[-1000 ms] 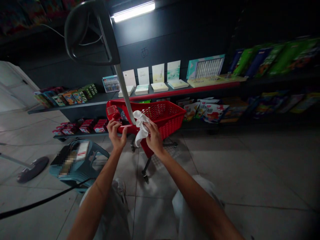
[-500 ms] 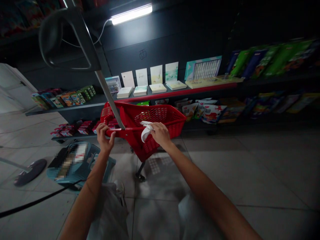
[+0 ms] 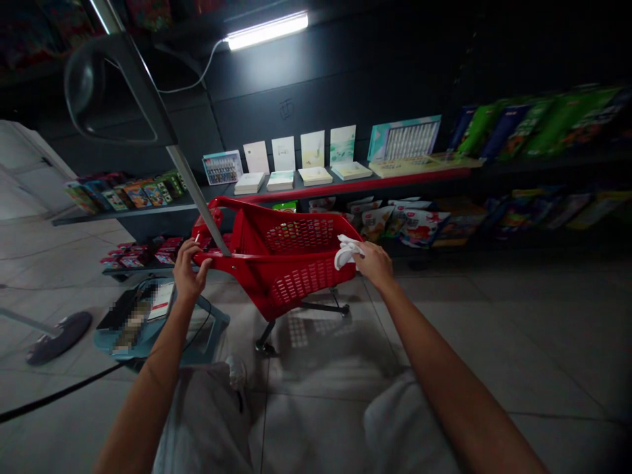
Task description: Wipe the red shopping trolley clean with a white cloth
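A small red shopping cart [image 3: 291,276] on wheels stands on the tiled floor in front of me. My left hand [image 3: 188,271] is closed on the cart's near left rim, beside the grey pull handle [image 3: 148,112] that rises toward the camera. My right hand [image 3: 375,263] is closed on a crumpled white cloth [image 3: 347,250] and presses it against the cart's far right rim corner.
Dark shelves [image 3: 345,187] along the back wall carry notebooks, cards and coloured packs. A teal stool [image 3: 162,322] with items on it stands at the lower left beside a fan base [image 3: 59,329] and a black cable. A tube light [image 3: 266,29] glows above. Bare tiles lie to the right.
My right hand has slid the white cloth from the base of the pull handle along the rim to the cart's right corner. The cart has swung round; my left hand stayed on the rim.
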{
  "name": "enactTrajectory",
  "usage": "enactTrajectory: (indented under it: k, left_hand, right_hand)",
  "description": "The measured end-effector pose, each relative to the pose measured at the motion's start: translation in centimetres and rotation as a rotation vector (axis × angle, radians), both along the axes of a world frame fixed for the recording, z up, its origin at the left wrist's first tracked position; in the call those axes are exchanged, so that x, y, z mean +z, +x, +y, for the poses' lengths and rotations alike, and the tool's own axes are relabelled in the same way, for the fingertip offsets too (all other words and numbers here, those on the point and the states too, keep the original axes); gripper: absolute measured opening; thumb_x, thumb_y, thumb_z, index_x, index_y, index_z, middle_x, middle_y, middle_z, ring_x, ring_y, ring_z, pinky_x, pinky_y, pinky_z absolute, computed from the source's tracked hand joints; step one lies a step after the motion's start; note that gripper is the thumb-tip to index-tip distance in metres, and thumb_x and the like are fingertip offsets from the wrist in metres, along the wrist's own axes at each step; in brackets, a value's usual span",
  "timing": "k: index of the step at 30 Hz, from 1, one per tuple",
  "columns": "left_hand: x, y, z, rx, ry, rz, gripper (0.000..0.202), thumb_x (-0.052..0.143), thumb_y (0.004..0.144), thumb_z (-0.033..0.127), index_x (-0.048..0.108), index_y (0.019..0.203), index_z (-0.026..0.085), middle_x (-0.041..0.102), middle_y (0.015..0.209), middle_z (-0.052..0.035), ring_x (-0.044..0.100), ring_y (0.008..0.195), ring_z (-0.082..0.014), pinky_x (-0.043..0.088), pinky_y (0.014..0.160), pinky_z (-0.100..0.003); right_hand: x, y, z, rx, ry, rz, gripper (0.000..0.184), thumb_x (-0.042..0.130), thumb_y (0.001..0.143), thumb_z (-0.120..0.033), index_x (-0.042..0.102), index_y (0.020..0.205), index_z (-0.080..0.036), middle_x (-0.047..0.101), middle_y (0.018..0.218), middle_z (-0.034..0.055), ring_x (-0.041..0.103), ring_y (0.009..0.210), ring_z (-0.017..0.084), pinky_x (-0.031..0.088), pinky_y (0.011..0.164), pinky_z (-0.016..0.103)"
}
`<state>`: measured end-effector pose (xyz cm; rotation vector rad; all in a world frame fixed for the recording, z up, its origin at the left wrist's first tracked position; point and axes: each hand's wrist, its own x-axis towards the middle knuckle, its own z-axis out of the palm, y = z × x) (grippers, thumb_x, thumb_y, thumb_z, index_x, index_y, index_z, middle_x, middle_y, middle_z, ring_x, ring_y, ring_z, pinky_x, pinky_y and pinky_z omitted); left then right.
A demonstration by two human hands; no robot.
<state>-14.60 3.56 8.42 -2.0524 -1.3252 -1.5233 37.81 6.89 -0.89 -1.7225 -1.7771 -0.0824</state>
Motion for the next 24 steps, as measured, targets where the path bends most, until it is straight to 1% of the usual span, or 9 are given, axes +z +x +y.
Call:
enactTrajectory:
  k: [2, 5, 7, 10, 13, 17, 21, 23, 24]
  left_hand:
    - [-0.3, 0.0, -0.3, 0.007, 0.019, -0.038, 0.042, 0.059, 0.096, 0.062, 0.057, 0.111, 0.023, 0.063, 0.131, -0.0157, 0.055, 0.139, -0.0303, 0.041, 0.12, -0.05]
    - [-0.8, 0.6, -0.9, 0.041, 0.06, -0.105, 0.045, 0.052, 0.1, 0.063, 0.054, 0.119, 0.022, 0.057, 0.142, -0.0189, 0.047, 0.148, -0.0304, 0.036, 0.124, -0.051]
    - [-1.0, 0.9, -1.1, 0.055, 0.068, -0.126, 0.046, 0.05, 0.101, 0.062, 0.053, 0.122, 0.021, 0.053, 0.147, -0.0199, 0.045, 0.15, -0.0302, 0.034, 0.125, -0.051]
    - [-1.2, 1.0, -1.2, 0.044, 0.064, -0.119, 0.043, 0.052, 0.101, 0.059, 0.053, 0.123, 0.021, 0.053, 0.148, -0.02, 0.044, 0.151, -0.0297, 0.034, 0.125, -0.05]
    - [-1.4, 1.0, -1.0, 0.045, 0.058, -0.128, 0.041, 0.054, 0.101, 0.057, 0.054, 0.123, 0.022, 0.054, 0.148, -0.0198, 0.045, 0.15, -0.0292, 0.034, 0.125, -0.049]
    - [-1.6, 1.6, -0.9, 0.036, 0.071, -0.164, 0.043, 0.056, 0.101, 0.056, 0.054, 0.125, 0.022, 0.053, 0.15, -0.0203, 0.045, 0.15, -0.0295, 0.034, 0.125, -0.05]
    - [-1.7, 2.7, -1.4, 0.017, 0.057, -0.241, 0.048, 0.059, 0.1, 0.055, 0.054, 0.134, 0.022, 0.046, 0.159, -0.0198, 0.041, 0.154, -0.0292, 0.034, 0.127, -0.049]
    - [-1.9, 3.2, -1.8, -0.016, 0.005, -0.305, 0.06, 0.063, 0.098, 0.055, 0.047, 0.147, 0.023, 0.038, 0.166, -0.0194, 0.036, 0.157, -0.0291, 0.038, 0.125, -0.048]
    - [-2.1, 3.5, -2.0, -0.034, -0.027, -0.343, 0.072, 0.066, 0.096, 0.056, 0.04, 0.154, 0.024, 0.031, 0.17, -0.0194, 0.032, 0.16, -0.0295, 0.04, 0.124, -0.047]
  right_hand:
    - [-0.2, 0.8, -0.1, -0.023, -0.012, -0.02, 0.039, 0.056, 0.092, -0.024, 0.076, 0.126, -0.018, 0.073, 0.124, 0.0144, 0.062, 0.115, 0.028, 0.048, 0.102, 0.041]
    - [-0.2, 0.2, -0.3, -0.017, -0.002, -0.062, 0.039, 0.056, 0.091, -0.023, 0.076, 0.123, -0.015, 0.073, 0.121, 0.0166, 0.058, 0.115, 0.032, 0.048, 0.1, 0.043]
    - [-0.1, -0.7, -0.5, -0.021, 0.019, -0.071, 0.041, 0.056, 0.089, -0.021, 0.075, 0.124, -0.013, 0.072, 0.12, 0.0178, 0.055, 0.114, 0.033, 0.048, 0.1, 0.044]
    - [0.2, -2.5, -0.9, -0.01, 0.057, -0.026, 0.046, 0.056, 0.085, -0.018, 0.073, 0.128, -0.013, 0.067, 0.126, 0.018, 0.052, 0.117, 0.034, 0.049, 0.102, 0.045]
    - [0.6, -4.9, -1.5, 0.077, 0.091, 0.033, 0.047, 0.057, 0.084, -0.017, 0.071, 0.129, -0.015, 0.064, 0.13, 0.0172, 0.05, 0.122, 0.034, 0.047, 0.108, 0.046]
    - [1.0, -8.5, -2.9, 0.248, 0.152, 0.06, 0.049, 0.063, 0.088, -0.027, 0.066, 0.135, -0.016, 0.061, 0.137, 0.0161, 0.048, 0.129, 0.034, 0.041, 0.118, 0.049]
    - [1.2, -11.1, -3.5, 0.313, 0.175, 0.096, 0.052, 0.065, 0.093, -0.041, 0.064, 0.139, -0.017, 0.059, 0.141, 0.0169, 0.046, 0.132, 0.036, 0.039, 0.119, 0.053]
    - [1.3, -12.0, -3.5, 0.33, 0.179, 0.136, 0.049, 0.062, 0.096, -0.044, 0.066, 0.138, -0.019, 0.06, 0.14, 0.0162, 0.048, 0.132, 0.035, 0.04, 0.119, 0.053]
    - [1.4, -12.4, -3.5, 0.339, 0.183, 0.159, 0.048, 0.062, 0.097, -0.045, 0.066, 0.137, -0.02, 0.061, 0.139, 0.0158, 0.049, 0.132, 0.034, 0.04, 0.119, 0.053]
